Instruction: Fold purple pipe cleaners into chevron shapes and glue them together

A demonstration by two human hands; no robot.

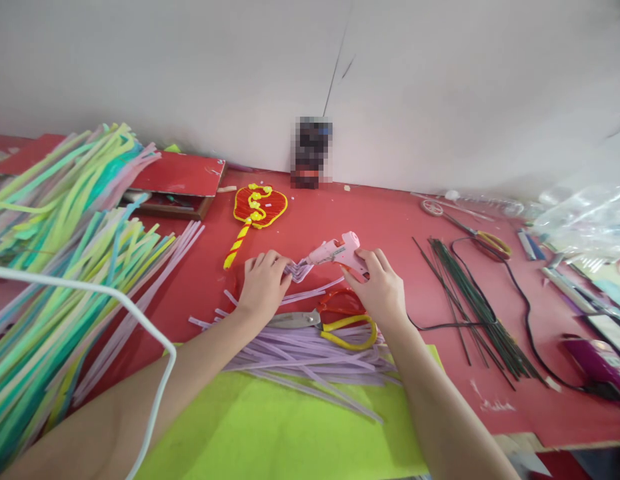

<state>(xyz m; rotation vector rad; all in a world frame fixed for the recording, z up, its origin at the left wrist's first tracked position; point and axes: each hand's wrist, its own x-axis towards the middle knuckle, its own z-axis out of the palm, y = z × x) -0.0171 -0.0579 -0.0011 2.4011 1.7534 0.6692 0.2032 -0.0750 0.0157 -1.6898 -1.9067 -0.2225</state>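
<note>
My right hand is closed round the grip of a pink glue gun, whose nozzle points left at a small folded bundle of lilac pipe cleaners. My left hand pinches that bundle against the red table. Just below my hands lie loose lilac pipe cleaners and yellow-handled scissors. A red and yellow fan-shaped ornament lies beyond my left hand.
A big heap of green, yellow and pink pipe cleaners fills the left. Dark green wires and a black cable lie at the right, with red-handled scissors, plastic bags and packets. A lime green sheet covers the near edge.
</note>
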